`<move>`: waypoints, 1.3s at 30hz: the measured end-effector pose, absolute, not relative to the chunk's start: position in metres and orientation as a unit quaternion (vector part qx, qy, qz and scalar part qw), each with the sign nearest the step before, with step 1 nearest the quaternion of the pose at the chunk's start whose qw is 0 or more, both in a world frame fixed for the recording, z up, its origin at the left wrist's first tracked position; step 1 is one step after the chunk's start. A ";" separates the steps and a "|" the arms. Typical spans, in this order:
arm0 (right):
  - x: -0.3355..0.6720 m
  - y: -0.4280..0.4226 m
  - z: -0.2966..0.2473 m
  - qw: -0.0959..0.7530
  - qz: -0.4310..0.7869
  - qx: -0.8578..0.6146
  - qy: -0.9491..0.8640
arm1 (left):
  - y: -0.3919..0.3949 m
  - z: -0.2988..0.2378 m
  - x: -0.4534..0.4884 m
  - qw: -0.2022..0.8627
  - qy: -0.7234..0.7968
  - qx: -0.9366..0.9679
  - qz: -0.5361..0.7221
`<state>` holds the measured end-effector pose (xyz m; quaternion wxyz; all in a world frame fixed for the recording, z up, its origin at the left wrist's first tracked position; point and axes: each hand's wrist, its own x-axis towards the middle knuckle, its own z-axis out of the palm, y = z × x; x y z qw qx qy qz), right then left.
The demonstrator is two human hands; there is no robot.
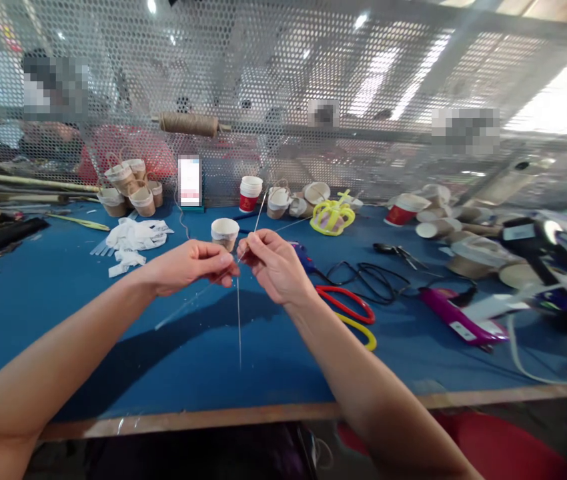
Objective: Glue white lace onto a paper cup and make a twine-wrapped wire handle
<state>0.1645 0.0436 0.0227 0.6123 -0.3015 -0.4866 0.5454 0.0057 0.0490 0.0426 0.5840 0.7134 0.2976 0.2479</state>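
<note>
Both my hands are raised over the blue table, close together, with fingertips pinched on a thin pale string. My left hand is closed, thumb against the fingers. Slightly higher, my right hand pinches the string, and a pale end sticks up above its fingers. A length hangs straight down between the hands. Just behind the fingertips stands a paper cup with brown wrapping around its lower part. How the string lies inside my fingers is hidden.
A perforated metal screen holding a twine spool rises behind the blue table. Wrapped cups, white cloth and a lit phone are left. Rightward lie a yellow crown-shaped piece, red-handled loop, black cable and purple tool.
</note>
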 end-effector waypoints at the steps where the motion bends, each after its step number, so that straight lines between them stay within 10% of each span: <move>1: 0.165 0.043 0.024 0.605 0.569 -0.291 -0.475 | 0.052 0.037 0.005 0.661 0.257 0.657 0.256; 9: 0.164 0.038 0.027 0.573 0.605 -0.280 -0.476 | 0.051 0.007 0.017 0.794 0.129 0.537 0.256; 18: 0.166 0.045 0.019 0.592 0.344 -0.406 -0.606 | 0.039 0.048 0.014 0.183 0.467 0.836 0.221; 25: 0.166 0.042 0.025 0.596 0.562 -0.303 -0.487 | 0.052 0.027 0.008 0.709 0.215 0.627 0.243; 30: 0.166 0.040 0.026 0.586 0.592 -0.277 -0.478 | 0.051 0.009 0.016 0.791 0.134 0.543 0.249; 39: 0.166 0.047 0.018 0.592 0.359 -0.402 -0.599 | 0.037 0.047 0.015 0.139 0.440 0.858 0.225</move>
